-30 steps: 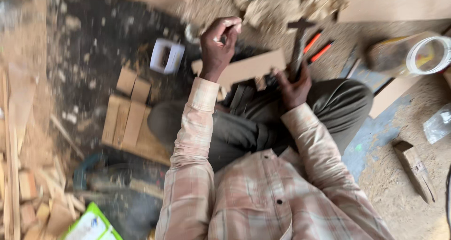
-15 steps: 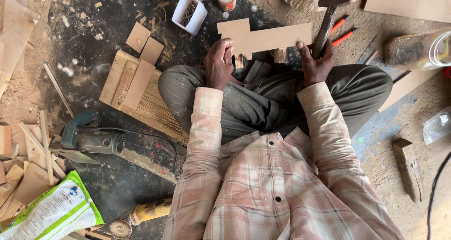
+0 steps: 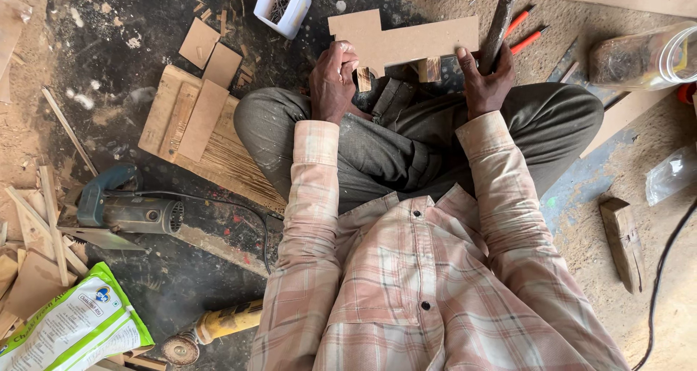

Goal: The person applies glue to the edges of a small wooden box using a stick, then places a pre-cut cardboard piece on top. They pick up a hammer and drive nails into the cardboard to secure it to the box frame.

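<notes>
Board (image 3: 403, 41), a cross-shaped cut of brown fibreboard, lies flat over my knees just beyond my crossed legs, and it sits lower and nearer to me than half a second ago, when I held it further out with my head turned more to the left. A second ago my left hand was raised high toward the pile of shavings; now it has come down to the board's near edge, so both hands are back on the piece and it is steadied again. My left hand (image 3: 334, 80) is curled closed around a small wood block (image 3: 364, 78) under the board's left side, thumb pressing the edge. My right hand (image 3: 485, 80) grips the board's right end, fingers wrapped shut over it, with the hammer (image 3: 499, 22) handle just beside them; I cannot tell whether I also hold the handle. A second block (image 3: 429, 69) shows beneath the middle. Near my left knee lie a white tub of nails (image 3: 283, 6), a slatted panel (image 3: 196, 135) and a blue power saw (image 3: 120, 211).
</notes>
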A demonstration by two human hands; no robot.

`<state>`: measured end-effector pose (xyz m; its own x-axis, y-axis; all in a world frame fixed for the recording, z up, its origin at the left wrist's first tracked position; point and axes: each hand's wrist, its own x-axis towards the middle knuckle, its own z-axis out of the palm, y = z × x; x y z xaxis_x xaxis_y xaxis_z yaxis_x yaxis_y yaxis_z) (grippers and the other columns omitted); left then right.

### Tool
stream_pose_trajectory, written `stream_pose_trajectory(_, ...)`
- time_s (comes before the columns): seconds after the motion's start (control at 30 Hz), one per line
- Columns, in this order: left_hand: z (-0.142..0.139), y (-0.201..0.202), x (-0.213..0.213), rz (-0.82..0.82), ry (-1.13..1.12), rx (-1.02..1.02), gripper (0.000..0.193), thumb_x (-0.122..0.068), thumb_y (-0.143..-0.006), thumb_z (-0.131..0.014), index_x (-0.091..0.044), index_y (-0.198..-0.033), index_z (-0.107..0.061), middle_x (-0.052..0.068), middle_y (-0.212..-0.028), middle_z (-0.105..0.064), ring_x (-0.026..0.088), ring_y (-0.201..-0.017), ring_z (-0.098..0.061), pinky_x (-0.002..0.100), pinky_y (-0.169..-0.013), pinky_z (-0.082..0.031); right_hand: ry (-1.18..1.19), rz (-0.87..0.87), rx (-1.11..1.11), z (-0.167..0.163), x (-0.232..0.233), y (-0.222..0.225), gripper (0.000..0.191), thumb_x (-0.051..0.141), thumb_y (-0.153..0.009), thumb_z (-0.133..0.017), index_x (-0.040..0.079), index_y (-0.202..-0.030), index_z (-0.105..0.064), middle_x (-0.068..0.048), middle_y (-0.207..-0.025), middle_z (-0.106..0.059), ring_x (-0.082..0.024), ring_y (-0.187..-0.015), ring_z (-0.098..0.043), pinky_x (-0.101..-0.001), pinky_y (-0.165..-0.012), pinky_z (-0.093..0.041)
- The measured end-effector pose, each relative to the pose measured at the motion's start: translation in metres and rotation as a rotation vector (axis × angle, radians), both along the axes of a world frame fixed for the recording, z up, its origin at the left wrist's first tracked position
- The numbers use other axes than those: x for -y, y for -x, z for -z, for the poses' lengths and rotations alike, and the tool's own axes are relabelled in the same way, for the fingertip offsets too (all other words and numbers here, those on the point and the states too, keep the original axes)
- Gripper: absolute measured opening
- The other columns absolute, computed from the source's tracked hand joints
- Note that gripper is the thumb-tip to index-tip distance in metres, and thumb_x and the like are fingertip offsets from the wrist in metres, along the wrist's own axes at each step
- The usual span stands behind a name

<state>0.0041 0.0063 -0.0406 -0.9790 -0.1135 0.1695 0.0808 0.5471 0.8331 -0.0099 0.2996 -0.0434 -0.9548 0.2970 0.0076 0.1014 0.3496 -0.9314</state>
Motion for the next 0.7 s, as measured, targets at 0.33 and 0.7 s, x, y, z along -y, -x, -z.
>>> stream_pose_trajectory(0.33,0.01,0.0,-0.001,-0.008,0.04,-0.017,0.029,0.006,-0.091,-0.07,-0.007,-0.112,-0.057,0.005,-0.096,-0.073,0.021,-0.094,-0.074,0.036,-0.076,-0.062,-0.037,0.009,0.003,0.007,-0.003,0.002,0.055,0.041,-0.09,-0.093,-0.001,-0.113,-0.066,-0.004,-0.092,-0.071,-0.012,-0.081,-0.065,-0.0304,-0.074,-0.056)
stream_pose_trajectory(0.7,0.018,-0.001,-0.001,-0.014,0.093,-0.085,0.035,0.004,-0.089,-0.073,-0.007,-0.114,-0.051,0.005,-0.098,-0.072,0.024,-0.098,-0.074,0.038,-0.083,-0.062,-0.077,-0.011,-0.014,0.015,-0.006,0.001,0.058,0.047,-0.091,-0.092,0.0,-0.113,-0.066,-0.005,-0.09,-0.071,-0.013,-0.08,-0.067,-0.0322,-0.073,-0.058)
